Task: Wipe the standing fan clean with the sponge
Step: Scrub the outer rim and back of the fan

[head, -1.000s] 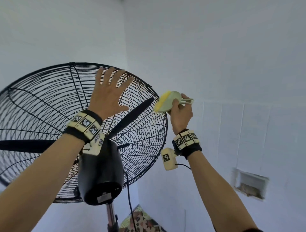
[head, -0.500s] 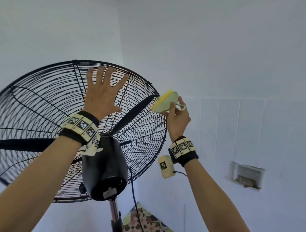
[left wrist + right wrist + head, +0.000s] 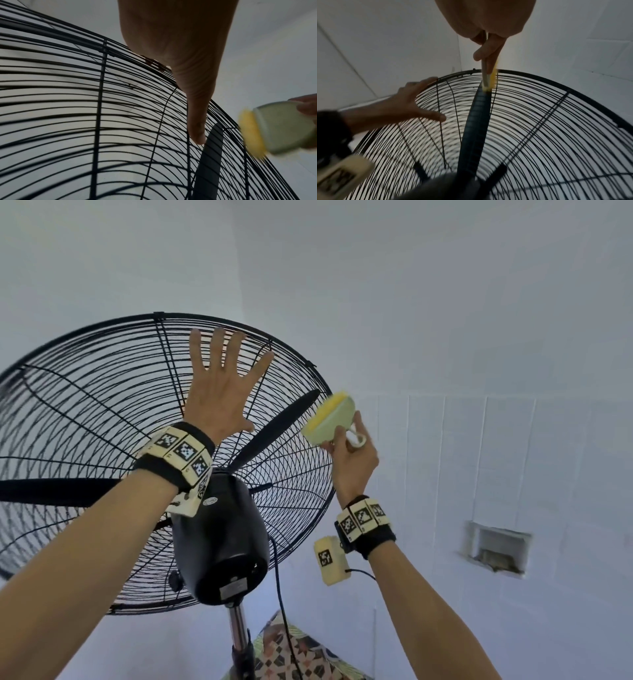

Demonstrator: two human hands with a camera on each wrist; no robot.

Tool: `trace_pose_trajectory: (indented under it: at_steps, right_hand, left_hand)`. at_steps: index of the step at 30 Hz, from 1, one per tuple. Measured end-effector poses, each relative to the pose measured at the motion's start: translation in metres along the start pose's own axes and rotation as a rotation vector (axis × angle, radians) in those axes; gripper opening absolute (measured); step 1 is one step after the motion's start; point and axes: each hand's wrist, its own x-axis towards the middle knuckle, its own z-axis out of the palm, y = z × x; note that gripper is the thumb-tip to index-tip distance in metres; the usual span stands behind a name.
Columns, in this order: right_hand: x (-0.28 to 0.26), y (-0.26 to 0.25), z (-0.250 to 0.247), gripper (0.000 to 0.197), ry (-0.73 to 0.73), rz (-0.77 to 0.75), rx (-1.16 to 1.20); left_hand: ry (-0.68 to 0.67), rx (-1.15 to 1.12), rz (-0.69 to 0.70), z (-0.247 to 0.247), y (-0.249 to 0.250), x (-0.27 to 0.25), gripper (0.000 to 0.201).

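Lowered slightly, right hand [image 3: 352, 460] pinches sponge [image 3: 330, 419] (blurred) at fan [image 3: 102, 412] rim; left hand [image 3: 219, 392] splayed flat.

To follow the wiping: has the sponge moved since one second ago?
Yes. Against the fan rim, the sponge has slid downward, now farther below the blade tip.

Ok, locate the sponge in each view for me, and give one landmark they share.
Head: sponge right of centre, at the guard's right rim, held by the right hand.
Left wrist: sponge at the right edge.
Right wrist: sponge top centre, edge-on.
Shared landmark: the dark fan blade beside it.
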Motion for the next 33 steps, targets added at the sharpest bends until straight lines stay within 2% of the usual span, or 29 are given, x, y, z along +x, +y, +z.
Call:
trace_pose_trajectory:
  at_steps: [3, 5, 8, 10, 12, 16, 18, 21, 23, 29, 33]
  right_hand:
    - [-0.018, 0.015, -0.007, 0.049, -0.149, 0.018, -0.085]
    - [-0.014, 0.011, -0.008, 0.049, -0.084, 0.017, -0.049]
    - [0.0, -0.002, -0.007, 0.051, 0.1, 0.008, 0.029]
    - [0.0, -0.003, -0.002, 0.052, 0.117, -0.003, 0.042]
    - [-0.011, 0.007, 0.002, 0.052, 0.066, 0.017, 0.021]
    - [-0.038, 0.024, 0.001, 0.05, -0.13, 0.083, -0.087]
    - [-0.033, 0.02, 0.0, 0.049, -0.08, 0.068, -0.01]
    - [-0.021, 0.014, 0.003, 0.052, 0.084, 0.072, 0.151]
    - [-0.026, 0.016, 0.007, 0.053, 0.099, 0.089, 0.135]
    - [-0.067, 0.038, 0.003, 0.044, -0.229, 0.145, -0.072]
    - [-0.063, 0.026, 0.003, 0.051, -0.162, 0.104, -0.008]
  left_hand:
    - [-0.042, 0.031, 0.008, 0.0, -0.002, 0.0, 0.153]
    - [-0.038, 0.035, 0.006, 0.0, -0.002, 0.0, 0.153]
    - [-0.008, 0.012, 0.021, -0.002, 0.0, -0.001, 0.152]
    - [-0.004, 0.009, 0.033, -0.003, 0.002, 0.0, 0.151]
    - [-0.014, 0.02, 0.035, -0.004, 0.003, 0.002, 0.149]
    - [-0.047, 0.052, 0.032, -0.007, 0.0, 0.004, 0.148]
    - [-0.043, 0.045, 0.025, -0.008, -0.002, 0.004, 0.148]
    - [-0.032, 0.028, 0.033, -0.01, -0.002, 0.001, 0.149]
    - [-0.022, 0.007, 0.042, -0.013, 0.0, 0.0, 0.148]
    - [-0.029, -0.036, 0.026, -0.014, -0.005, -0.001, 0.146]
    - [-0.011, -0.058, 0.031, -0.016, -0.006, -0.004, 0.146]
